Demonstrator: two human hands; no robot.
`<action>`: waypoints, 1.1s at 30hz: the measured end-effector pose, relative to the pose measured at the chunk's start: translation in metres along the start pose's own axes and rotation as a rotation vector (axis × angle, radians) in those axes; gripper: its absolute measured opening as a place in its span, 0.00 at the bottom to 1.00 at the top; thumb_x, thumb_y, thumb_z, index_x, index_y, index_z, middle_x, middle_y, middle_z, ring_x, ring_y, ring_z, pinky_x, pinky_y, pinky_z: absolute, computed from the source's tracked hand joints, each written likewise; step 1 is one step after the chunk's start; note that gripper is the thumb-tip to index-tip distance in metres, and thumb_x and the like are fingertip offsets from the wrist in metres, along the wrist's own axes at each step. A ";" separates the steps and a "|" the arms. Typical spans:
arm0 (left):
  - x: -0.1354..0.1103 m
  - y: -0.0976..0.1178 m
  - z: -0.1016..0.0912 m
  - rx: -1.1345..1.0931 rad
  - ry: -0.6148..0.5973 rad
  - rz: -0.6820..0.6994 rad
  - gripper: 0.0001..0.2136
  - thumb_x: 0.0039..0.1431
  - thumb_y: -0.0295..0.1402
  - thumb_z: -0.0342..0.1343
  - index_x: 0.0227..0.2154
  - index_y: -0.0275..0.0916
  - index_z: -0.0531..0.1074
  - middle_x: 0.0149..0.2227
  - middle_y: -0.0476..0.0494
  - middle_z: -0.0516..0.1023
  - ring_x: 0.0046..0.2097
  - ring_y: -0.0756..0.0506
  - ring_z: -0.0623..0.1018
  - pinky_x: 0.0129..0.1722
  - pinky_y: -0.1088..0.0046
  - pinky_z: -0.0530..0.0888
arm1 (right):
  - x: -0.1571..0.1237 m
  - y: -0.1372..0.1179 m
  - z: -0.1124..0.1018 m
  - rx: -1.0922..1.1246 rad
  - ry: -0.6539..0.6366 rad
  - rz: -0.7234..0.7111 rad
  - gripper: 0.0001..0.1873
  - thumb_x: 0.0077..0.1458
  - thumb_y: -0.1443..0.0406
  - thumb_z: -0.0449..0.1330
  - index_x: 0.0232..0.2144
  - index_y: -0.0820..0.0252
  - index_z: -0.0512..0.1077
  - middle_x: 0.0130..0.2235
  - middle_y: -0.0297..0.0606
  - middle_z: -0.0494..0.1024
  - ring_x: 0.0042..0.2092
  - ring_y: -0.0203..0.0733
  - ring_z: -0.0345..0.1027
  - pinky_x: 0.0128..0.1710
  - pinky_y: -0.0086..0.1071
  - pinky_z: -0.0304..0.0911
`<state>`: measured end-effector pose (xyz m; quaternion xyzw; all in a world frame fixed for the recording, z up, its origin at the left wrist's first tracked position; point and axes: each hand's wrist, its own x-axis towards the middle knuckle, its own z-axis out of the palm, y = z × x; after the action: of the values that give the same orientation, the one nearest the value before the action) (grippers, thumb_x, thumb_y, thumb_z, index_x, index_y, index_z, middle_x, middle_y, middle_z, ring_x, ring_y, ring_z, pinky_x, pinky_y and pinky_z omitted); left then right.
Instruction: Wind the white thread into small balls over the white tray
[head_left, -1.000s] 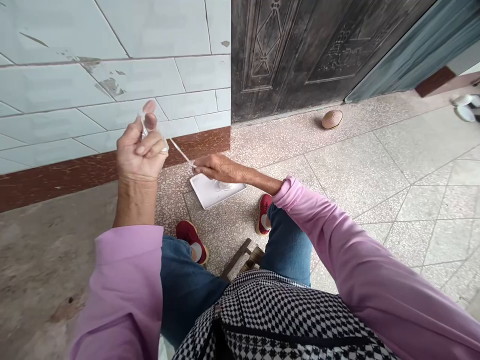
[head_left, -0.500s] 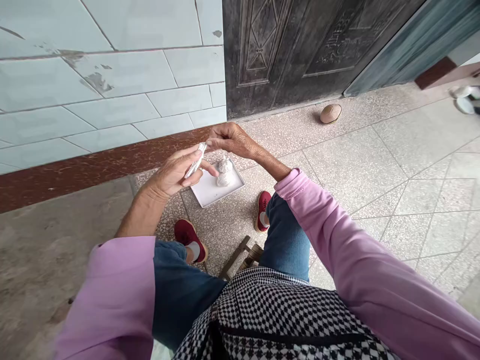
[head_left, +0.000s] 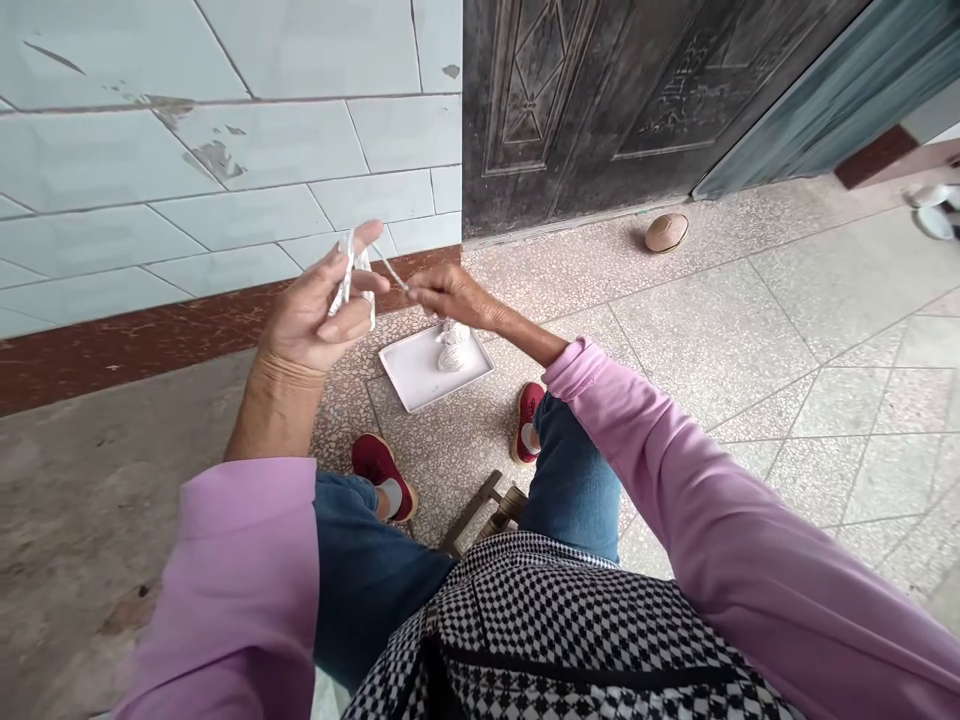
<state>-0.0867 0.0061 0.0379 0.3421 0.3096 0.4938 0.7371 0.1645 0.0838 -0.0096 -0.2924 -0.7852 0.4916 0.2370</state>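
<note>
White yarn [head_left: 344, 278] is looped around the fingers of my left hand [head_left: 296, 318], which is raised in front of the tiled wall with its fingers partly bent. From those loops a taut strand [head_left: 390, 266] runs to my right hand [head_left: 456, 298]. The right thumb and fingers pinch that strand, a short way right of the left hand. Below the hands, a shallow white tray [head_left: 412, 376] lies on the floor. Inside it sits a white ball of yarn [head_left: 452, 358], with a second white bundle [head_left: 454, 331] behind it, partly hidden by my right hand.
Ahead are a tiled wall [head_left: 225, 240] and a dark carved door [head_left: 555, 110]. A round pinkish object [head_left: 667, 233] lies by the doorstep. My red shoes [head_left: 373, 462] flank the tray, and part of a wooden stool [head_left: 480, 515] shows between my legs. Pale shoes [head_left: 932, 215] lie far right.
My hands have drawn apart. The left hand has moved up and left with its fingers spread more, and a strand of yarn now stretches between it and the right hand.
</note>
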 end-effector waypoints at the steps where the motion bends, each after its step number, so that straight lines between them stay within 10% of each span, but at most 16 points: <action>1: 0.002 0.001 -0.002 -0.003 0.040 0.034 0.31 0.95 0.36 0.53 0.92 0.31 0.61 0.41 0.41 0.96 0.14 0.54 0.60 0.14 0.76 0.56 | -0.005 -0.009 0.011 -0.013 -0.064 -0.006 0.15 0.88 0.70 0.63 0.45 0.69 0.86 0.33 0.27 0.79 0.37 0.30 0.70 0.42 0.29 0.62; 6: 0.003 -0.008 -0.010 0.239 0.127 0.188 0.41 0.89 0.42 0.66 0.93 0.36 0.58 0.49 0.36 0.98 0.27 0.46 0.87 0.24 0.74 0.76 | -0.029 -0.051 0.053 0.049 -0.377 0.045 0.14 0.91 0.71 0.66 0.45 0.61 0.84 0.33 0.29 0.81 0.37 0.36 0.75 0.44 0.29 0.68; 10: -0.003 -0.017 -0.013 0.553 0.095 0.175 0.50 0.84 0.54 0.75 0.93 0.34 0.61 0.53 0.30 0.98 0.31 0.43 0.91 0.28 0.71 0.83 | -0.032 -0.055 0.046 0.169 -0.479 -0.074 0.13 0.93 0.69 0.62 0.48 0.62 0.81 0.38 0.33 0.83 0.37 0.36 0.75 0.44 0.29 0.73; 17: -0.012 -0.018 0.005 0.602 -0.164 -0.058 0.40 0.88 0.59 0.70 0.81 0.27 0.77 0.41 0.28 0.96 0.19 0.51 0.75 0.18 0.74 0.62 | -0.009 -0.026 -0.011 0.114 0.057 -0.083 0.23 0.90 0.66 0.66 0.35 0.57 0.70 0.32 0.25 0.65 0.36 0.35 0.57 0.39 0.30 0.58; 24: -0.010 -0.017 0.016 0.424 -0.286 -0.162 0.41 0.85 0.54 0.75 0.83 0.26 0.77 0.48 0.19 0.97 0.16 0.57 0.64 0.17 0.75 0.56 | 0.004 -0.003 -0.027 0.137 0.196 -0.008 0.24 0.85 0.60 0.71 0.33 0.54 0.70 0.29 0.25 0.64 0.36 0.37 0.56 0.38 0.32 0.57; 30: 0.003 0.002 0.009 -0.078 0.073 0.097 0.28 1.00 0.37 0.38 0.90 0.37 0.65 0.43 0.43 0.96 0.16 0.54 0.66 0.14 0.77 0.60 | 0.008 0.007 0.008 0.161 0.040 0.004 0.16 0.94 0.62 0.64 0.45 0.59 0.78 0.32 0.28 0.74 0.33 0.37 0.63 0.37 0.30 0.62; 33: 0.006 0.012 -0.003 -0.130 0.306 0.255 0.27 1.01 0.36 0.40 0.91 0.44 0.62 0.52 0.47 0.97 0.26 0.54 0.82 0.24 0.80 0.75 | -0.006 -0.014 0.038 0.046 -0.171 0.020 0.14 0.94 0.68 0.61 0.47 0.62 0.80 0.35 0.30 0.78 0.35 0.35 0.70 0.42 0.29 0.67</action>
<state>-0.0939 0.0153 0.0451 0.2511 0.3395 0.6484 0.6334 0.1409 0.0505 -0.0127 -0.2516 -0.7881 0.5352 0.1707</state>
